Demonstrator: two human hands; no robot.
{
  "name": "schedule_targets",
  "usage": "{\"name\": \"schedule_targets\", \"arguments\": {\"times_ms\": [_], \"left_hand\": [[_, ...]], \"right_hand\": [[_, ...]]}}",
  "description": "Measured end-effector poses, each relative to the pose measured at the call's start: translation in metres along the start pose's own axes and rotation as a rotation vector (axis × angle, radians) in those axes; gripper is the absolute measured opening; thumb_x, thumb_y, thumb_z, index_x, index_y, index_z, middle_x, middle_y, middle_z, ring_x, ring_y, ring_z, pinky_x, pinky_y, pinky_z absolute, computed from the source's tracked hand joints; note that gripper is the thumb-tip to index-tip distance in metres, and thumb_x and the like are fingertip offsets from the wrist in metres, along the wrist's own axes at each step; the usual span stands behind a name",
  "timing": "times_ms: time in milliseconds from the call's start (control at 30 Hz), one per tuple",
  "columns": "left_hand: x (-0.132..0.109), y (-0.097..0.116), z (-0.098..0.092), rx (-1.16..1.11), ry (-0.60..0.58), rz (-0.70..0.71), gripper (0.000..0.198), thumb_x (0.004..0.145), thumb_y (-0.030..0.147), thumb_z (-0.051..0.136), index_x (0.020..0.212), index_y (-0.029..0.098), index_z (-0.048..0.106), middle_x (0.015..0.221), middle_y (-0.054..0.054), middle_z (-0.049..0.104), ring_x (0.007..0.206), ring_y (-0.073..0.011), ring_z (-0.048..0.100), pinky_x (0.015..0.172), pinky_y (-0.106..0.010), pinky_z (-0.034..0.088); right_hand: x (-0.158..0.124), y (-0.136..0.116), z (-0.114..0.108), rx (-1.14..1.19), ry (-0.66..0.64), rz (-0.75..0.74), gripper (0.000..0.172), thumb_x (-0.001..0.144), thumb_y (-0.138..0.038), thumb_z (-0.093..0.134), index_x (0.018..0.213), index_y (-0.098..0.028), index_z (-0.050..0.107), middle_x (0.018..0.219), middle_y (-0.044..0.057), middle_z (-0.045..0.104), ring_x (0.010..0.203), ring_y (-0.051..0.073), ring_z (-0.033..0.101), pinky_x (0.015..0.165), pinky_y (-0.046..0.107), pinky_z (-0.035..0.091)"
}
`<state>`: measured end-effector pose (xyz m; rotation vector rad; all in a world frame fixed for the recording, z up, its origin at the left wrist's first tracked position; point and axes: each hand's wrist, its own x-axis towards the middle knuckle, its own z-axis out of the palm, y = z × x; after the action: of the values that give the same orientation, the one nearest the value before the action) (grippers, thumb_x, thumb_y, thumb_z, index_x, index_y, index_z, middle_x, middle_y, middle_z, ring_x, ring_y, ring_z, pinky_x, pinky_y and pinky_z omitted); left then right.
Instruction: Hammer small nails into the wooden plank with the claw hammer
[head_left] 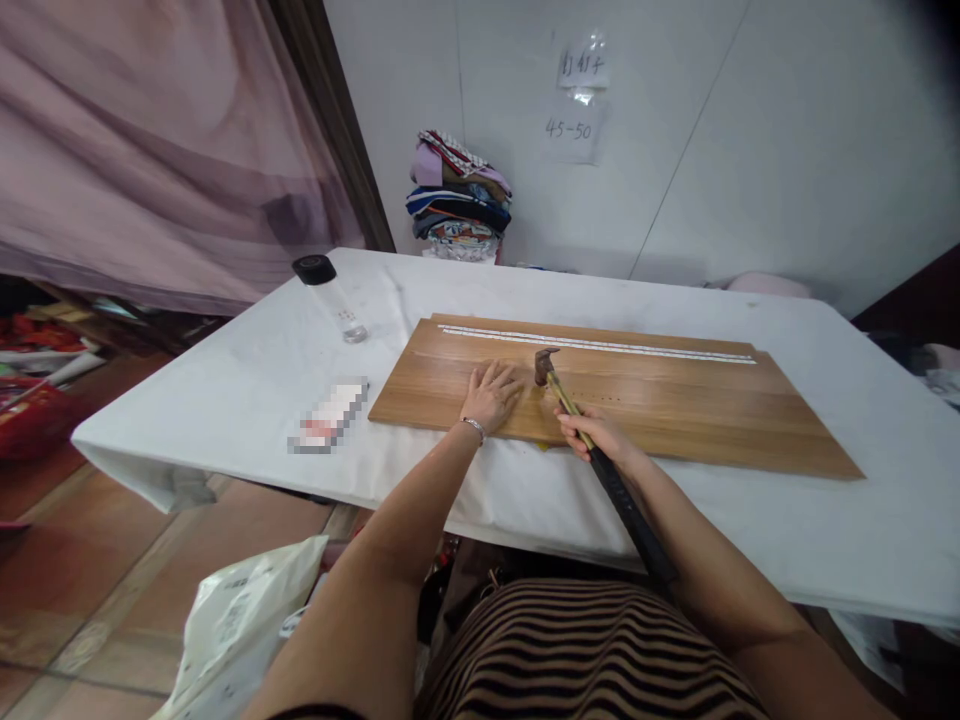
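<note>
A long brown wooden board (720, 410) lies flat on the white-covered table. My left hand (491, 397) rests palm down on its left part, fingers spread. In my right hand (600, 437) is a claw hammer (619, 495), gripped on the yellowish shaft above the black grip. Its rusty head is over the board, just right of my left fingers; I cannot tell whether it touches the wood. A short row of small dark dots (600, 396), nails or holes, runs right of the hammer head. Two white marked strips (600, 346) lie along the board's far side.
On the left of the table (225, 400) are a clear bottle with a black lid (330, 295) and a blurred-out phone-like object (330, 415). Folded cloths (461, 200) are stacked behind the table by the wall. A white plastic bag (232, 620) is below the near edge.
</note>
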<state>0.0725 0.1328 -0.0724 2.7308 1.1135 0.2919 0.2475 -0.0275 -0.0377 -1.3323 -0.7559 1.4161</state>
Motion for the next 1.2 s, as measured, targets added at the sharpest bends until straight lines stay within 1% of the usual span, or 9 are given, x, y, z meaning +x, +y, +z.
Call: {"name": "schedule_targets", "arguments": {"times_ms": [167, 400, 500, 600, 733, 867, 967, 1100, 1200], "left_hand": [[0.003, -0.004, 0.004, -0.034, -0.008, 0.044, 0.037, 0.107, 0.029, 0.052, 0.134, 0.038, 0.077, 0.154, 0.000, 0.068, 0.156, -0.0249, 0.046, 0.128, -0.051, 0.034], [0.004, -0.005, 0.005, -0.065, 0.012, -0.081, 0.039, 0.106, 0.022, 0.049, 0.125, 0.031, 0.082, 0.147, -0.001, 0.073, 0.145, -0.0211, 0.058, 0.127, -0.042, 0.039], [0.008, -0.010, 0.005, -0.063, 0.003, -0.077, 0.040, 0.106, 0.021, 0.048, 0.122, 0.030, 0.082, 0.145, -0.001, 0.074, 0.142, -0.0204, 0.060, 0.126, -0.040, 0.040], [0.010, -0.022, 0.002, -0.067, -0.005, -0.065, 0.039, 0.104, 0.018, 0.048, 0.117, 0.029, 0.083, 0.141, -0.004, 0.076, 0.135, -0.0186, 0.064, 0.123, -0.034, 0.044], [0.010, -0.051, -0.007, -0.039, 0.032, -0.111, 0.037, 0.103, 0.015, 0.048, 0.107, 0.024, 0.084, 0.131, -0.006, 0.080, 0.131, -0.0201, 0.068, 0.118, -0.031, 0.049], [0.008, -0.081, -0.015, 0.004, 0.096, -0.122, 0.035, 0.101, 0.014, 0.050, 0.093, 0.024, 0.082, 0.117, -0.007, 0.083, 0.119, -0.0229, 0.073, 0.113, -0.034, 0.053], [0.008, -0.098, -0.017, 0.019, 0.136, -0.152, 0.034, 0.101, 0.016, 0.050, 0.091, 0.024, 0.082, 0.115, -0.009, 0.083, 0.118, -0.0253, 0.072, 0.109, -0.037, 0.056], [0.008, -0.111, -0.015, 0.024, 0.199, -0.261, 0.033, 0.098, 0.016, 0.050, 0.095, 0.023, 0.082, 0.121, -0.012, 0.081, 0.124, -0.0291, 0.069, 0.106, -0.043, 0.056], [0.008, -0.115, -0.014, 0.007, 0.206, -0.273, 0.035, 0.099, 0.015, 0.047, 0.094, 0.022, 0.081, 0.121, -0.013, 0.081, 0.122, -0.0291, 0.069, 0.107, -0.042, 0.056]], "right_hand": [[-0.001, 0.001, 0.000, -0.006, -0.002, 0.001, 0.045, 0.069, -0.047, 0.085, 0.098, -0.023, 0.061, 0.059, -0.011, 0.050, 0.039, 0.007, 0.040, 0.034, 0.020, 0.030], [-0.002, -0.004, 0.002, -0.004, 0.001, -0.004, 0.045, 0.067, -0.045, 0.086, 0.096, -0.022, 0.062, 0.060, -0.010, 0.052, 0.040, 0.006, 0.040, 0.033, 0.021, 0.030], [-0.002, -0.008, 0.003, -0.006, -0.001, 0.008, 0.045, 0.068, -0.045, 0.086, 0.097, -0.022, 0.061, 0.060, -0.010, 0.052, 0.039, 0.006, 0.041, 0.034, 0.020, 0.031], [-0.002, -0.009, 0.004, -0.006, -0.003, 0.009, 0.045, 0.068, -0.046, 0.087, 0.095, -0.023, 0.060, 0.059, -0.010, 0.051, 0.039, 0.006, 0.040, 0.034, 0.020, 0.031], [-0.003, -0.009, 0.005, -0.010, 0.003, -0.006, 0.045, 0.066, -0.047, 0.087, 0.094, -0.022, 0.060, 0.059, -0.010, 0.052, 0.039, 0.005, 0.039, 0.034, 0.020, 0.031], [-0.004, -0.009, 0.006, -0.013, -0.012, -0.028, 0.046, 0.067, -0.047, 0.086, 0.095, -0.022, 0.061, 0.060, -0.010, 0.052, 0.040, 0.006, 0.039, 0.034, 0.020, 0.030], [-0.004, -0.009, 0.005, -0.010, -0.026, -0.026, 0.047, 0.067, -0.047, 0.087, 0.097, -0.022, 0.060, 0.060, -0.010, 0.052, 0.040, 0.006, 0.039, 0.034, 0.021, 0.030], [-0.005, -0.008, 0.003, -0.015, -0.020, -0.024, 0.047, 0.066, -0.048, 0.086, 0.095, -0.022, 0.060, 0.061, -0.010, 0.052, 0.040, 0.006, 0.039, 0.034, 0.021, 0.030], [-0.006, -0.008, 0.002, -0.007, -0.013, -0.024, 0.046, 0.067, -0.047, 0.085, 0.096, -0.022, 0.060, 0.061, -0.010, 0.051, 0.040, 0.006, 0.038, 0.034, 0.021, 0.030]]}}
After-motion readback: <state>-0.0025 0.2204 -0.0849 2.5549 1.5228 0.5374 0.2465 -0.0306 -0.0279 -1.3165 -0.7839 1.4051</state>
